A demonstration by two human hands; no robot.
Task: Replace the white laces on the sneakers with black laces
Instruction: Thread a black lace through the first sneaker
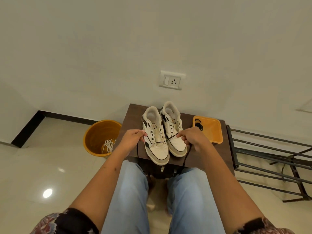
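I saw two white sneakers side by side on the small dark desk (pixel 199 159), toes toward me. The left sneaker (pixel 156 139) carried a black lace (pixel 170 138) through its lowest eyelets. My left hand (pixel 133 138) pinched one end beside the shoe's left flank, the rest trailing down past the desk edge. My right hand (pixel 192 138) pinched the other end above the right sneaker (pixel 173 130), its tail hanging toward my knees. Another black lace (pixel 199 125) lay coiled in the orange tray (pixel 212 132) at the right. White laces (pixel 108 145) sat in the orange bucket (pixel 96 135) on the floor at left.
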